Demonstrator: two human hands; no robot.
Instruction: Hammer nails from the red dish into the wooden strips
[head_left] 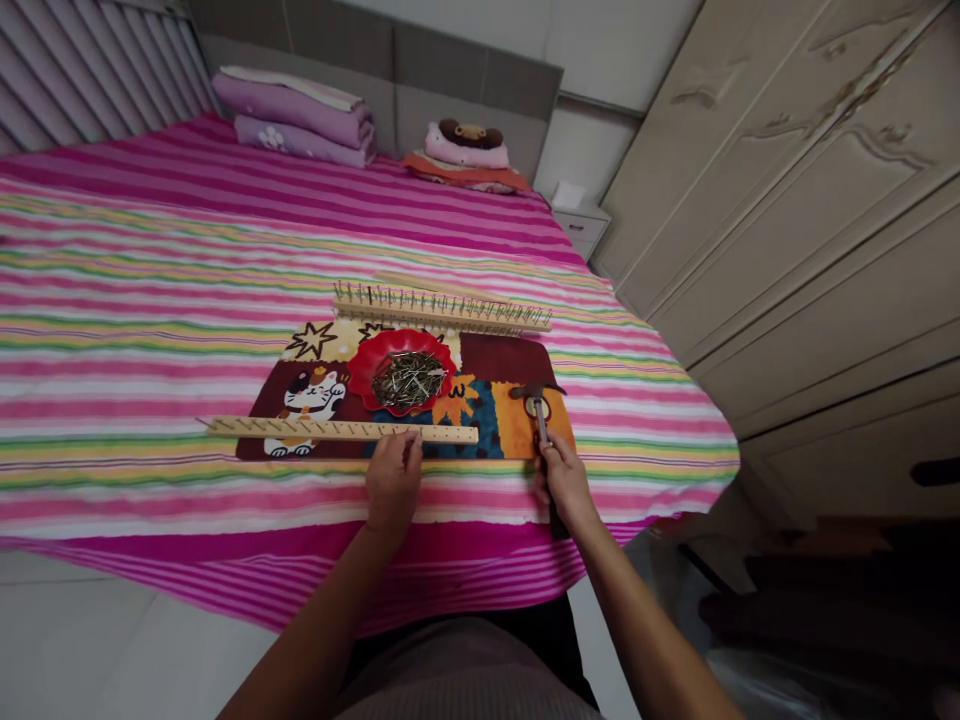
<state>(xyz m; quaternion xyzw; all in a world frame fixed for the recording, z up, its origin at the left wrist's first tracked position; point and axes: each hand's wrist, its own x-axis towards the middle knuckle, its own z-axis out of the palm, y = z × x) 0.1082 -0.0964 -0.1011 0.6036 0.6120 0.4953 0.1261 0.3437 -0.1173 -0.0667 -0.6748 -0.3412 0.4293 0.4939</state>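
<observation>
My left hand (392, 482) rests against the near edge of a long wooden strip (337, 430) lying across a colourful cartoon mat (510, 400), fingers curled at the wood. My right hand (564, 482) is closed round the handle of a hammer (538, 402) whose head lies on the mat's right part. A red plate (367, 360) heaped with nails (409, 380) sits on the mat just behind the strip. Farther back lies a second wooden strip (442, 310) with a row of nails standing in it.
Everything lies on a bed with a pink striped sheet (150, 300). Folded purple bedding (300, 115) and a small pile with a plush toy (469, 150) sit at the headboard. Cream wardrobe doors (810, 200) stand on the right, beside a small nightstand (581, 222).
</observation>
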